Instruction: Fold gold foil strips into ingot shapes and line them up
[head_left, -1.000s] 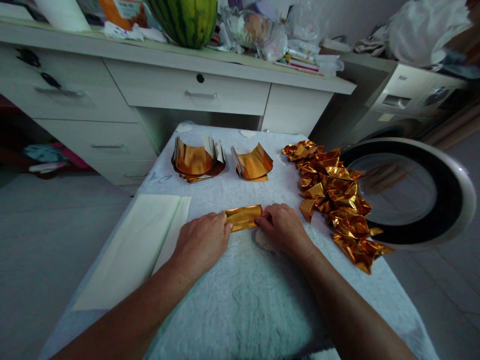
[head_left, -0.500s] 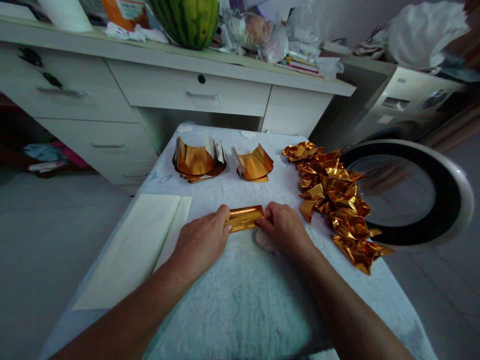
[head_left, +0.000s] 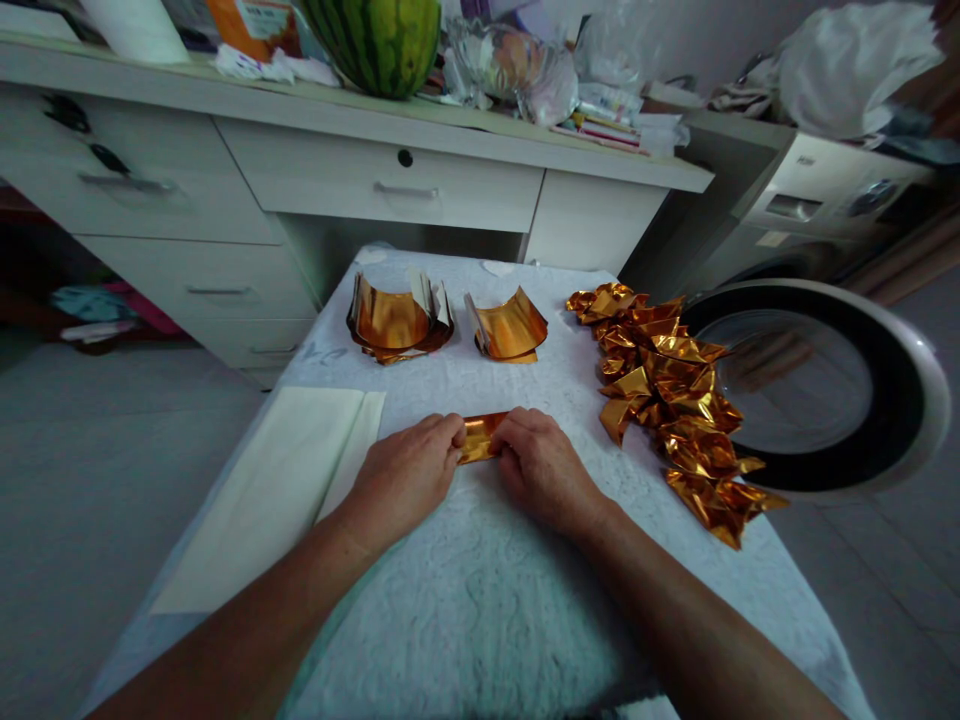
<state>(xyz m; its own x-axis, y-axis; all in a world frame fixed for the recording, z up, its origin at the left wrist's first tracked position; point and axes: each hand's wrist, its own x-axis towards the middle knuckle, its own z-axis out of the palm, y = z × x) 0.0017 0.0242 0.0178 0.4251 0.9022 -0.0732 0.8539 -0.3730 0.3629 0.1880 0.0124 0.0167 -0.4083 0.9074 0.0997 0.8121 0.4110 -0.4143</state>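
Note:
A small strip of shiny gold foil paper [head_left: 480, 438] lies between my hands over the cloth-covered table. My left hand [head_left: 416, 465] pinches its left end between thumb and fingers. My right hand [head_left: 541, 468] is closed over the right end, and its fingers hide that part of the strip. Beyond the hands stand a larger stack of curved gold sheets [head_left: 390, 320] and a smaller curved stack [head_left: 511, 328]. To the right lies a row of crumpled, folded gold foil pieces [head_left: 660, 385].
White folded paper [head_left: 262, 490] lies at the table's left side. Behind the table is a white drawer unit [head_left: 337, 180] with a watermelon [head_left: 379, 45] on top. At right, a washing machine's open round door [head_left: 900, 390] stands close to the table edge.
My right hand has slid left along the foil strip and its fingers have curled over more of it. Less foil shows between the hands. My left hand stays nearly in place.

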